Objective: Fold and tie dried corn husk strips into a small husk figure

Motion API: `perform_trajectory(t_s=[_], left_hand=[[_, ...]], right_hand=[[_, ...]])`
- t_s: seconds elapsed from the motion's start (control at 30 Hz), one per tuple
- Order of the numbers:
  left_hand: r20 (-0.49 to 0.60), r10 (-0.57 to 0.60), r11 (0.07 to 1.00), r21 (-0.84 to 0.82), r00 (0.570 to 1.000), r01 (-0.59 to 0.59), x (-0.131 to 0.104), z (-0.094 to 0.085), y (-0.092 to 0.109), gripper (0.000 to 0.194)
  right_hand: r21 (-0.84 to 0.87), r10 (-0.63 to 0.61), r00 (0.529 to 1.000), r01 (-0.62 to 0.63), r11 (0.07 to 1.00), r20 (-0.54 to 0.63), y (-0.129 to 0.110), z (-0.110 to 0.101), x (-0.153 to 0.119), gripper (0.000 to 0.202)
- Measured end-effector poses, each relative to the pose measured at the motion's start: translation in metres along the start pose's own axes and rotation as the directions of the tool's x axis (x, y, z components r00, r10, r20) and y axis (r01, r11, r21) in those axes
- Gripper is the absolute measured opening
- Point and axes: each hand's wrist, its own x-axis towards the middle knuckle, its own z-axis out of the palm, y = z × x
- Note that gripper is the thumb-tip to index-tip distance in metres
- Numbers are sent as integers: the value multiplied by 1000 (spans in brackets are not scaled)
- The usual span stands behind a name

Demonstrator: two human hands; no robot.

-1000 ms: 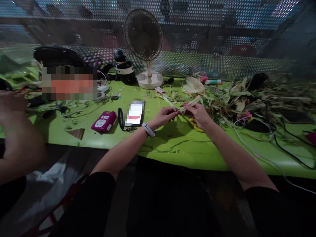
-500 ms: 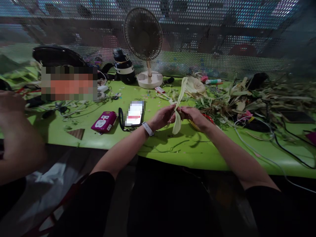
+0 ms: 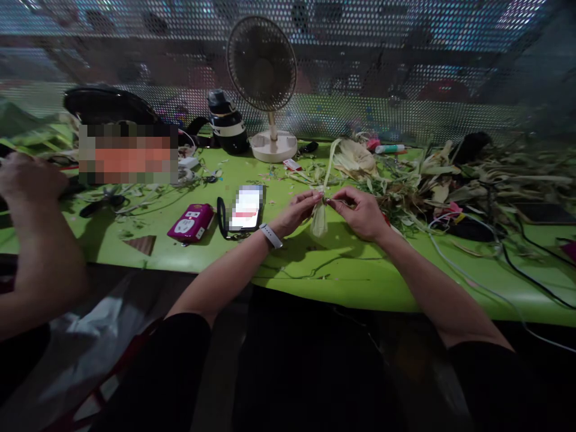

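Note:
A pale corn husk strip hangs between my two hands above the green table, its narrow end sticking up and its wide part drooping below my fingers. My left hand, with a white band at the wrist, pinches the husk at its middle. Just to the right, my right hand is closed, thumb and fingertips together at the same spot on the husk. A thin strand seems to run between the fingertips, too small to make out well.
A lit phone and a magenta power adapter lie left of my hands. Behind stand a fan and a dark bottle. Dried husks and cables fill the right side. Another person's arm rests at far left.
My right hand has shifted slightly right and turned, its fingertips now drawn a little apart from my left hand. The husk's lower part looks wider. The other person's hand has moved slightly right.

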Motion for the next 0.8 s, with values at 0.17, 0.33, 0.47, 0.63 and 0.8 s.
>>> perform_trajectory(t_s=[0.17,0.33,0.47,0.63,0.8], left_hand=[[27,-49,994,103,998,46,0,2,-4,42],[14,-72,984,167,997,69,-2,4,-2,45],[20,-15,960,280,1000,9,-5,4,0,45],[10,-29,949,314,1000,24,-7,0,-5,50],[119,-48,954,300,992,10,-9,2,-4,53]], right_hand=[[-177,-107,993,116,977,58,4,-2,1,26],[-391,-293,945,326,860,143,12,-4,0,25],[-505,-330,925,380,775,189,13,-5,0,30],[-572,-361,909,412,709,208,14,-5,0,33],[-521,-361,912,407,750,193,16,-8,2,29]])
